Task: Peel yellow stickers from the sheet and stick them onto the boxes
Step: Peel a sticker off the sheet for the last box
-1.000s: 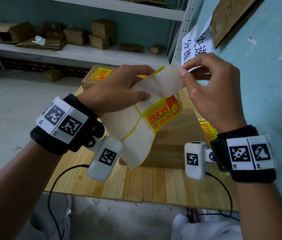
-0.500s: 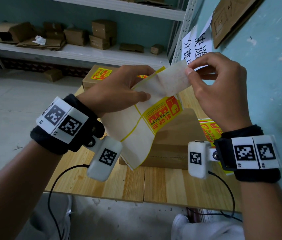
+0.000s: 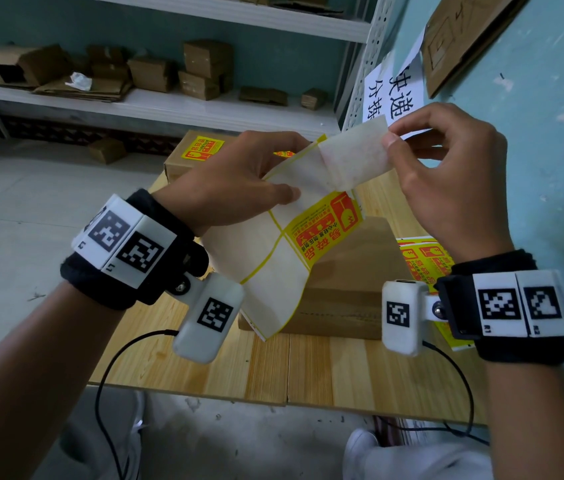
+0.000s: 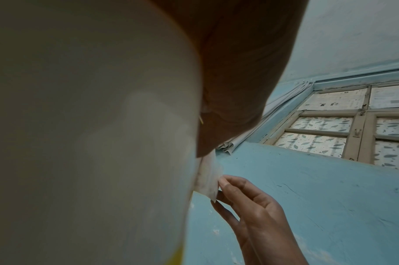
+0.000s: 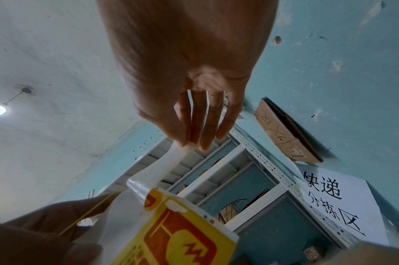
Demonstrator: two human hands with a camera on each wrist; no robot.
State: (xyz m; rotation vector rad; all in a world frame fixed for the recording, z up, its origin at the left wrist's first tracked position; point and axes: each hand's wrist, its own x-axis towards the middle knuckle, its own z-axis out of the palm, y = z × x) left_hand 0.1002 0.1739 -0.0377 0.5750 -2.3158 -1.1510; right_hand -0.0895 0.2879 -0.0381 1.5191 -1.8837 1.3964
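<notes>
My left hand grips the sticker sheet by its upper part, thumb on its pale face, above the table. One yellow sticker with red print lies flat on the sheet. My right hand pinches the corner of another sticker, which is peeled back and shows its whitish underside; the pinch also shows in the right wrist view on the sticker. Below the sheet stands a plain cardboard box. A farther box carries a yellow sticker.
More yellow sticker sheets lie on the wooden table beside my right wrist. The blue wall stands close on the right with a paper sign. White shelves with small boxes run behind.
My right hand has pulled the peeled sticker farther up and to the right, off the sheet. The left hand and the sheet have stayed in place.
</notes>
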